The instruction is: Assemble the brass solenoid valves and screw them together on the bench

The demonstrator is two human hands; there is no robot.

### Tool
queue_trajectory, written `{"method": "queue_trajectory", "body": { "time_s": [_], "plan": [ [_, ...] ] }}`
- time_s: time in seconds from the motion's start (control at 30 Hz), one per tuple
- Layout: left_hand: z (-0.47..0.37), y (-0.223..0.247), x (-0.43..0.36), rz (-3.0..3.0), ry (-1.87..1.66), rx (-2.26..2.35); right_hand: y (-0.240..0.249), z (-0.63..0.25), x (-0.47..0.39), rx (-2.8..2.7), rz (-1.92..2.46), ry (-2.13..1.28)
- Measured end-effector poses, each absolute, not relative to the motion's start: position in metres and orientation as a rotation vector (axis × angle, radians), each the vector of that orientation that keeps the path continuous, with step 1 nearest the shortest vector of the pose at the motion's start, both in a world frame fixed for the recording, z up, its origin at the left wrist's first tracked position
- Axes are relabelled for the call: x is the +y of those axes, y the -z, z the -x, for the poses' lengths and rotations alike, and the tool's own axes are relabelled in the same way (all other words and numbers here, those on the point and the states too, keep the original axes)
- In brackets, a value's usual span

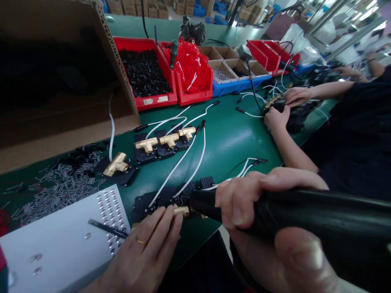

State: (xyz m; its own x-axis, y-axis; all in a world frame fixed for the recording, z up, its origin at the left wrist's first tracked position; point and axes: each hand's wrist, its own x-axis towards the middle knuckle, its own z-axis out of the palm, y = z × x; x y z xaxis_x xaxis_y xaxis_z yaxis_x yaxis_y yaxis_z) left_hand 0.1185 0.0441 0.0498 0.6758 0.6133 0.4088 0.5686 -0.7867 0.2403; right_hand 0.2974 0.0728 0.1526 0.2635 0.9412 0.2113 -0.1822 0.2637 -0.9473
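My right hand [259, 215] is wrapped round a thick black electric screwdriver [324, 215], whose tapered nose points left at a row of black plastic units [165, 195]; its tip is hidden. My left hand [146, 248], with a ring on one finger, lies over the near side of that row. Its fingers are bent onto a brass tee fitting [182, 211], and the thumb is out of sight. White cables [198, 171] rise from these units. Behind them stand several more black units carrying brass tees [169, 140]. Another brass tee [116, 164] sits on a unit farther left.
Loose screws [67, 183] lie beside a white perforated box [61, 244] with tweezers [106, 228] on it. A cardboard box [122, 65], red bins [171, 97] and a blue divided tray [238, 84] line the back. A co-worker's hands [281, 112] work at right.
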Motion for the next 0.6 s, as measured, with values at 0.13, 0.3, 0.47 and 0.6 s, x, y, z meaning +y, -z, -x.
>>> {"method": "queue_trajectory", "body": {
  "time_s": [0.13,0.3,0.47,0.6],
  "plan": [
    [-0.115,-0.037,0.039,-2.741,-0.743,0.996,-0.149,-0.294,0.075,-0.982,0.987,-0.912],
    [-0.117,-0.036,0.039,-2.751,-0.777,0.983,-0.149,-0.291,0.076,-0.977,1.037,-0.9],
    [-0.117,-0.039,0.04,-2.75,-0.818,0.978,-0.155,-0.289,0.077,-1.032,1.049,-0.912],
    [-0.118,-0.038,0.042,-2.765,-0.868,0.982,-0.165,-0.296,0.082,-1.138,1.071,-1.095]
  ]
}}
